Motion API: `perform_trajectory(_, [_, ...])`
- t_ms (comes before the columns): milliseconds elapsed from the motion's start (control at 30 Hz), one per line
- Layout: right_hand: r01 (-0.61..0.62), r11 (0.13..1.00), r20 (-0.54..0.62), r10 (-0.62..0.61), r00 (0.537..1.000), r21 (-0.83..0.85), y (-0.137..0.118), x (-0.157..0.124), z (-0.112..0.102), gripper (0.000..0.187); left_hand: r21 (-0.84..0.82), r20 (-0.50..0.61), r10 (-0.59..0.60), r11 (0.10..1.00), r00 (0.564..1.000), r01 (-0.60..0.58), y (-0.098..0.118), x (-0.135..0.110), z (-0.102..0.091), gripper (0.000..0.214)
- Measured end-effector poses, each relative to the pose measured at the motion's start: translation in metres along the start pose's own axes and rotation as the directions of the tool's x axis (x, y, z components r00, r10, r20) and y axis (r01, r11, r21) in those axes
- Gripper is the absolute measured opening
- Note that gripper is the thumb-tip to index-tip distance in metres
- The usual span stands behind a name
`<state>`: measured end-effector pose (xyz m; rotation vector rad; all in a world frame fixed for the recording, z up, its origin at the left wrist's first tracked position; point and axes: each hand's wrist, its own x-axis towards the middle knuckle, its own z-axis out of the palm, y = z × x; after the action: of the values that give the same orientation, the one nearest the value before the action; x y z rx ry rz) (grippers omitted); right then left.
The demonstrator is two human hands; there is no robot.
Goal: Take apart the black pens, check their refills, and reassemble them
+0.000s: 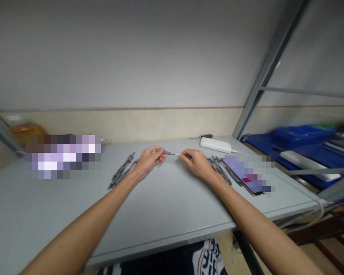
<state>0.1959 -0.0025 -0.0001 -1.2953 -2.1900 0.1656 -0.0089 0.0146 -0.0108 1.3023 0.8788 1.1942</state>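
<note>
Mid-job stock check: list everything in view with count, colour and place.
Held piece: 1, grey, pale thin end, between both hands
Left pens: several, grey, beside left wrist
Right pens: several, grey, by right wrist
Screen device: 1, lilac display, right of pens
White block: 1, white, table's rear right
Screwdriver: 1, black-yellow, behind block
Pixelated area: count unclear, purple-white, rear left
Bottle: 1, amber, far left
Blue tray: 1, blue, far right
White bar: 1, white, far right
Table: 1, pale grey, beneath
Wall: 1, grey above cream, behind
Left hand: 1, bare, gripping piece's grey part
Right hand: 1, bare, pinching thin end
</note>
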Motion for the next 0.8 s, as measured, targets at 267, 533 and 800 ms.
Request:
perform_trajectory(267, [-0.022, 0.989, -0.155, 0.045, 0.987, 0.150, -0.002, 0.001, -0.004, 0.026, -0.073, 0.012, -0.012, 0.997, 1.000, 0.013, 0.001, -0.003, 0.003, 0.022])
perform_trajectory(533, [-0.188, 0.866, 0.074, 0.174, 0.982, 0.464, 0.005, 0.004, -0.005, 0.039, -0.102, -0.042, 0.026, 0.994, 0.999, -0.030, -0.002, 0.000, -0.002, 0.024])
perform_trajectory(800, [-0.242, 0.725, 0.091, 0.241, 0.966, 0.645, 0.006, 0.005, -0.005, 0.039, -0.153, -0.030, 0.006, 0.988, 1.000, -0.011, 0.000, 0.000, -0.002, 0.023])
